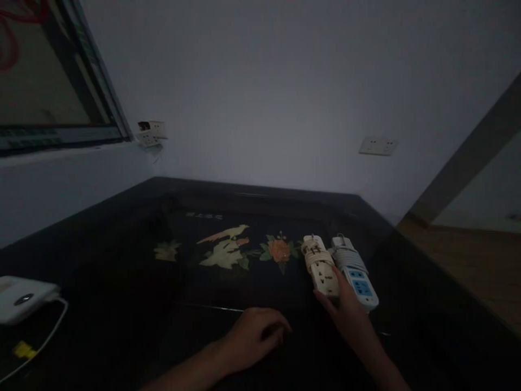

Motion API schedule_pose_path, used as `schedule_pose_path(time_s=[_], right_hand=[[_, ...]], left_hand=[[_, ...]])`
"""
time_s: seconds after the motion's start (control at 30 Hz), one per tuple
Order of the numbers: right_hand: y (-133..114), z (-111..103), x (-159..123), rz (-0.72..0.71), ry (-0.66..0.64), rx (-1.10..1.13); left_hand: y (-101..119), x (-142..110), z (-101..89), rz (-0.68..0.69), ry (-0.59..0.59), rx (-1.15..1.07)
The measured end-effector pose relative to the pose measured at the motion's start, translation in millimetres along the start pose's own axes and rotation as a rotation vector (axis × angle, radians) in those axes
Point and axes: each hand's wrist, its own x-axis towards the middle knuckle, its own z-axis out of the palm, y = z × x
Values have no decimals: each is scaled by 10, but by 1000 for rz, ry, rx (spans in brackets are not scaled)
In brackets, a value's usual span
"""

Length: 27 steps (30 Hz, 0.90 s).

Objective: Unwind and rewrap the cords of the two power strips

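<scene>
A cream power strip (325, 274) lies on the dark tabletop with its cord wound around its upper part. My right hand (344, 298) grips its lower end, thumb on the left side and fingers on the right. Just to the right, a white power strip with blue socket panels (360, 285) lies nearly parallel, a pale cord wrapped around it. My left hand (260, 332) rests low in the middle, fingers loosely curled, with a gap to the thumb and nothing held.
The black table (260, 187) carries a bird-and-flower picture (228, 250). At the left edge sits a white device (24, 298) with a cable and yellow tag (24, 350). Wall sockets (378, 145) are at the right; a window (49, 81) is at the left.
</scene>
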Motion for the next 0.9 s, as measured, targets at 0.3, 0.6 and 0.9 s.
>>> schedule_pose_path(time_s=[0.3,0.6,0.9], right_hand=[[-89,7,36,-6,10,-11],[-3,51,47,15,32,50],[-162,23,-30,31,-11,426]], left_hand=[[3,9,-6,18,-5,9],[-17,14,0,13,-21,30],[20,33,20,-72,33,-104]])
